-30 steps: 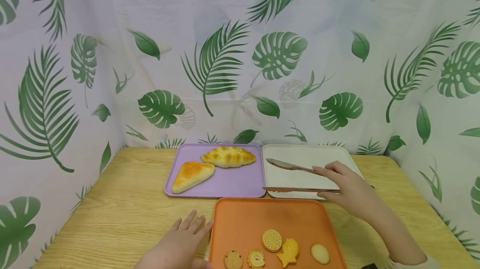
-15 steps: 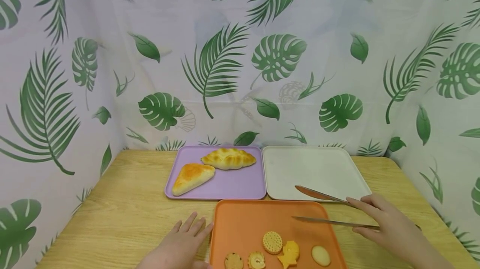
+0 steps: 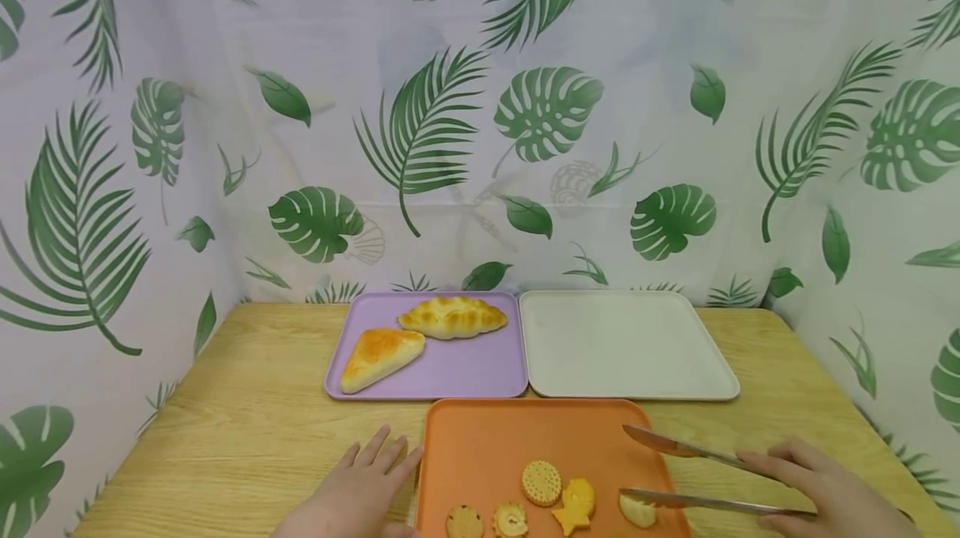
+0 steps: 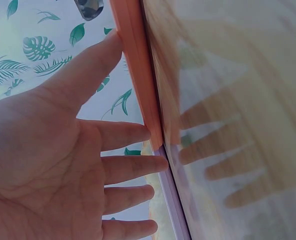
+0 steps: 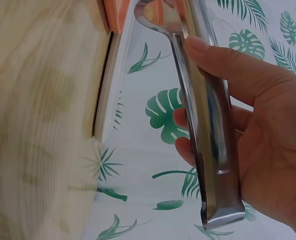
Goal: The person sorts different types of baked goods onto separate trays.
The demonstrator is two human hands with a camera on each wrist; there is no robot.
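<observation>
Metal tongs (image 3: 705,475) are held in my right hand (image 3: 825,488), thumb and fingers on both arms. The tongs' tips stand apart over the right side of the orange tray (image 3: 480,417), the nearer one overlapping a pale oval biscuit (image 3: 637,511). In the right wrist view the thumb presses along the tongs (image 5: 208,125). My left hand (image 3: 360,488) lies with straight, spread fingers at the orange tray's left edge; in the left wrist view thumb and index fingertip touch the tray's side (image 4: 138,75). Also on the tray are a round dotted biscuit (image 3: 542,483) and a yellow fish-shaped biscuit (image 3: 576,506).
Behind the orange tray stand a purple tray (image 3: 465,376) and a white tray (image 3: 630,346), side by side. A triangular bread (image 3: 381,359) and a braided bread (image 3: 452,317) lie on the purple one. Leaf-patterned cloth (image 3: 450,146) encloses the table.
My right hand has brought the tongs from over the white tray down and right, to the oval biscuit on the orange tray. The left hand has stayed at the tray edge.
</observation>
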